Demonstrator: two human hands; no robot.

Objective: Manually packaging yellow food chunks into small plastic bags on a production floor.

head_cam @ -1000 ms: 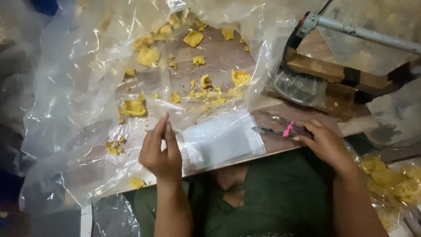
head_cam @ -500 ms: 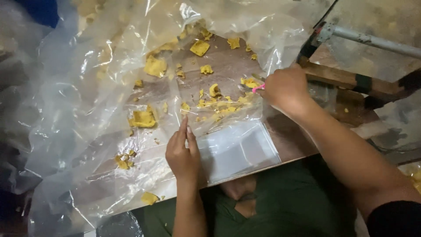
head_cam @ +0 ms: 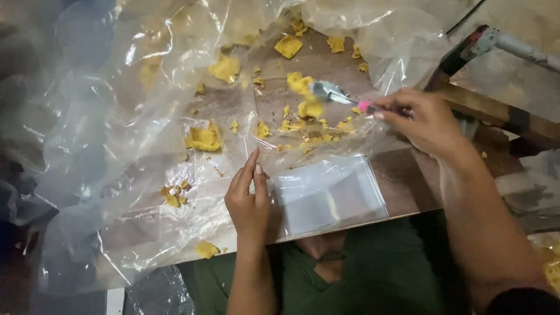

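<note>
My right hand (head_cam: 429, 122) grips metal tongs (head_cam: 332, 92) with a pink band on the handle. The tong tips reach left over a large clear plastic sheet (head_cam: 116, 146) and close on a yellow chip (head_cam: 303, 87). Several more yellow chips (head_cam: 204, 139) and crumbs lie scattered under and on the sheet. My left hand (head_cam: 249, 201) rests near the table's front edge with fingers together, touching the edge of a small clear plastic bag (head_cam: 329, 195) that lies flat on the wooden table (head_cam: 408, 181).
A wooden frame with a grey metal bar (head_cam: 513, 46) stands at the right behind my right hand. Crumpled plastic rises along the far and left sides. More yellow chips in plastic (head_cam: 551, 262) show at the lower right.
My right hand picked up the tongs at the right, swung over the sheet and now has a chip in the tips. My left hand moved down onto the small bag's edge.
</note>
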